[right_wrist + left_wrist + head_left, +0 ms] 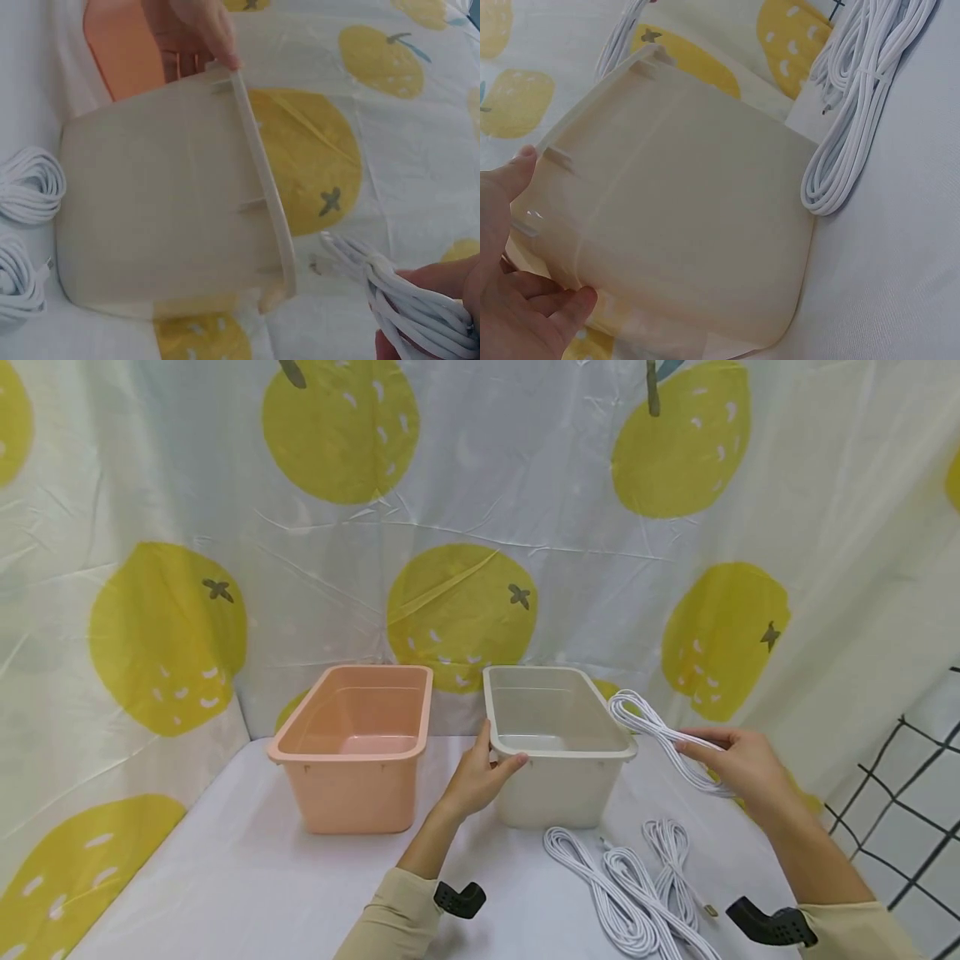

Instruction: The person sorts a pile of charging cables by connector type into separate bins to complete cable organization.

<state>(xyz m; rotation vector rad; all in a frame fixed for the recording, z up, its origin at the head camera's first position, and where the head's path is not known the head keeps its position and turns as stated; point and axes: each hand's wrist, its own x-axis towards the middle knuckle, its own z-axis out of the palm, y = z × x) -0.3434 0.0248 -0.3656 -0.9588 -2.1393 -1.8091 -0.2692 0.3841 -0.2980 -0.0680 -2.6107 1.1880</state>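
Observation:
A pale grey-beige plastic bin (558, 789) stands on the table with its open top upward. My left hand (480, 777) grips its near left corner, thumb on the rim and fingers against the side, as the left wrist view also shows. My right hand (738, 768) pinches a coiled white cable (660, 731) in the air just right of the bin's rim. In the right wrist view this cable bundle (412, 300) sits between thumb and fingers. Several more coiled white cables (626, 893) lie on the table in front of the bin, one showing a metal plug.
An orange plastic bin (360, 793) stands left of the beige one. Behind both hangs a curtain (570, 602) with yellow fruit prints. A black wire grid (900, 810) rises at the right. White cloth (247, 877) covers the table.

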